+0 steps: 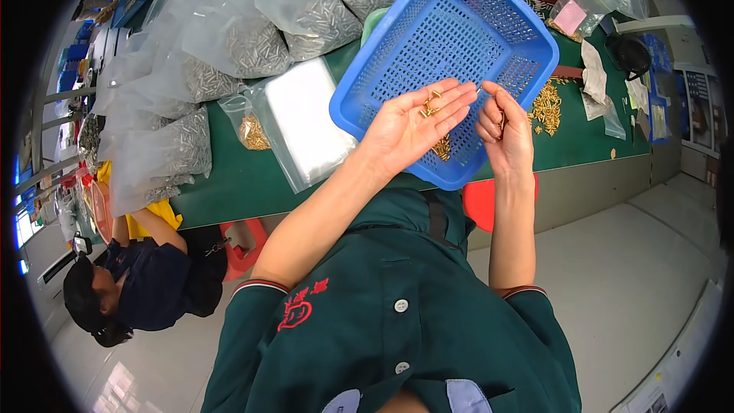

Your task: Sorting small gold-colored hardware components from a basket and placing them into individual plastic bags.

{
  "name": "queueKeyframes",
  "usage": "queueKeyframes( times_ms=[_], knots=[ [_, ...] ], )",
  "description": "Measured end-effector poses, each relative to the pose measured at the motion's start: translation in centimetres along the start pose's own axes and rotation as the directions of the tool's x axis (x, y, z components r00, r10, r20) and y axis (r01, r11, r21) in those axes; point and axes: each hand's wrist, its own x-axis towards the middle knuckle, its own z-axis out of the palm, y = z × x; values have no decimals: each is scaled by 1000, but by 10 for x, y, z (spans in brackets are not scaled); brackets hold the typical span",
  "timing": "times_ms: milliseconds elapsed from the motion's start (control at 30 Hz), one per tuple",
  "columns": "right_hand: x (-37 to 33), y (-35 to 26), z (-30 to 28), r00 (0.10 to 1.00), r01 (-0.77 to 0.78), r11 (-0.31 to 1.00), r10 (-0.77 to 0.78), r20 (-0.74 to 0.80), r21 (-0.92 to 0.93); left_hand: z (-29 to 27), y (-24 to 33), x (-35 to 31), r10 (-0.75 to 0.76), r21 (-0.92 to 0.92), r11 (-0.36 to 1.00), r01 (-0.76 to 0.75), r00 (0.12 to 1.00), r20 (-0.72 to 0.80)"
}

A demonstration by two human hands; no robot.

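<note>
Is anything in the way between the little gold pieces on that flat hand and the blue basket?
Only the left hand itself: its open palm is under the little gold pieces, above the blue basket. Nothing else can be seen between them.

Loose pieces (546,109) right of basket (436,53)

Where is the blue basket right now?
In the head view, the blue basket is at the top, right of centre, at the green table, between the flat white pack on its left and the brass pile on its right.
</note>
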Motion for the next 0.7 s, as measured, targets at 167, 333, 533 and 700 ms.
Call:
queueKeyframes(
  times_ms=[167, 333, 533, 700],
  knots=[
    [2, 8, -5, 999, -37, 999, 38, -25, 29, 1, -1, -2, 11, 105, 994, -18, 998, 69],
    [5, 11, -13, 989, -84, 992, 72, 126, 90, 6, -3, -5, -26, 109, 994, 16, 995, 98],
    [10, 32, -5, 954, -295, 937, 279, 112, 188, 9, -7, -9, -147, 278, 953, 121, 986, 73],
    [11, 46, -6, 877, -453, 853, 374, 301, 259, 19, -10, -14, -225, 455, 867, 204, 974, -8]
  ],
)
